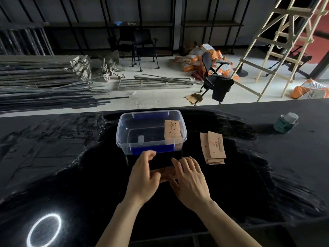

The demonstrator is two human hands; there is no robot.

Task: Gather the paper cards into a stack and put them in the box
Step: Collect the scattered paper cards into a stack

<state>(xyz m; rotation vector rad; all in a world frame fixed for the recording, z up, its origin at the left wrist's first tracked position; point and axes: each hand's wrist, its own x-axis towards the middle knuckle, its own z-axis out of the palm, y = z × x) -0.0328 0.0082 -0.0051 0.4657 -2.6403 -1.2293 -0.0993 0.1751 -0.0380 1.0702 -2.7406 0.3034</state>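
Observation:
A clear plastic box [122, 132] with blue latches stands on the black table, just beyond my hands. One brown paper card [172, 130] leans against its right inner wall. Several more brown cards [213, 147] lie in a loose pile right of the box. A small stack of cards [165, 172] sits on edge between my hands. My left hand [143, 177] grips its left end and my right hand [189, 179] covers its right end. Most of that stack is hidden by my fingers.
A green and white jar [286, 123] stands far right on the table [71, 166]. A ring-light reflection [44, 229] shows at the near left. Beyond the table's far edge are metal bars, office chairs, orange bags and a wooden ladder on the floor.

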